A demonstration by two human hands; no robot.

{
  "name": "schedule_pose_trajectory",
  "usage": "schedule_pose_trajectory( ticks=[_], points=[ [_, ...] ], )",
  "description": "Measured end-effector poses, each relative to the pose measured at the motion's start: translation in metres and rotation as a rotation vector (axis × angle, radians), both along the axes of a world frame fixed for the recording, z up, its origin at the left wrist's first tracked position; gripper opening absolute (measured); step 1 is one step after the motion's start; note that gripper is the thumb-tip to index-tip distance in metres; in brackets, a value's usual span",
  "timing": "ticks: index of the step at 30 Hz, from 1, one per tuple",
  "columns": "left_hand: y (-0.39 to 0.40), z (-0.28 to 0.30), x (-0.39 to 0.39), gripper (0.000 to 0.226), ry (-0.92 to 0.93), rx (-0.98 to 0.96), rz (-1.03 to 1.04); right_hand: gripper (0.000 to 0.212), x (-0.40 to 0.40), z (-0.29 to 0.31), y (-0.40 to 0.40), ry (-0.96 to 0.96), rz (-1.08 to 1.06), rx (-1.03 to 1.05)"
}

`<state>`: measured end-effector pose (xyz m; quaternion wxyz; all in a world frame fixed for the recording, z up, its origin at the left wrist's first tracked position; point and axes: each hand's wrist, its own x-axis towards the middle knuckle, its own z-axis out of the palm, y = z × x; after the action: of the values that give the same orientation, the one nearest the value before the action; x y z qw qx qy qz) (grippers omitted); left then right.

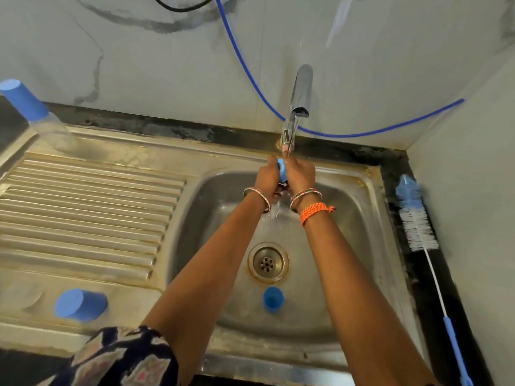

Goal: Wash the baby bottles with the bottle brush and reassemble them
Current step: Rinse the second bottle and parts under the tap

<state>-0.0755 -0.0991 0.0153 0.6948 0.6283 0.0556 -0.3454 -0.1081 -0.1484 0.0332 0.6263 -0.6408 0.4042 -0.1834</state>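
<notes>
Your left hand (268, 178) and right hand (299, 174) both grip a blue bottle part (282, 170) under the running tap (299, 93), rinsing it; next probably comes the brush (418, 218), lying right of the sink (362, 218).

Even, soft light fills the scene, with faint shadows only. Glare streaks the tap (301, 90) just above the hands and glints off the sink (348, 218) below them. Wide-angle bending curves the edges; the far-left blue cap (80, 304) looks blurred.
</notes>
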Motion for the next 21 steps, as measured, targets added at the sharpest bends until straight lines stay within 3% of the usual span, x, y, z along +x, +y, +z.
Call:
schedule_pose_trajectory(
  ticks=[2, 4, 7, 9, 11, 15, 18, 21],
  points=[
    [0.001, -0.002, 0.007, 0.046, 0.132, -0.070, -0.003, 0.033, -0.002, -0.001, 0.002, -0.019, 0.090, -0.049],
    [0.000, -0.008, 0.019, 0.041, 0.211, -0.104, 0.007, 0.018, -0.010, -0.005, 0.005, -0.079, 0.192, -0.037],
    [0.002, -0.010, 0.019, 0.040, 0.227, -0.082, -0.053, 0.010, -0.022, -0.021, 0.000, -0.080, 0.144, -0.212],
    [0.003, -0.009, 0.012, 0.028, 0.151, -0.101, -0.162, 0.004, -0.027, -0.030, -0.002, -0.031, 0.099, -0.371],
    [0.007, -0.008, 0.012, 0.014, 0.144, -0.189, -0.199, 0.008, -0.028, -0.036, -0.003, 0.008, 0.139, -0.523],
    [0.027, -0.010, 0.031, 0.024, 0.132, -0.338, -0.175, 0.029, -0.037, -0.033, -0.005, 0.131, 0.462, -0.852],
    [0.040, -0.007, 0.035, 0.026, 0.145, -0.378, -0.269, 0.032, -0.041, -0.021, -0.015, 0.244, 0.450, -1.020],
    [0.044, 0.000, 0.040, 0.028, 0.053, -0.370, -0.244, 0.049, -0.043, -0.016, -0.003, 0.333, 0.440, -1.198]
  ],
)
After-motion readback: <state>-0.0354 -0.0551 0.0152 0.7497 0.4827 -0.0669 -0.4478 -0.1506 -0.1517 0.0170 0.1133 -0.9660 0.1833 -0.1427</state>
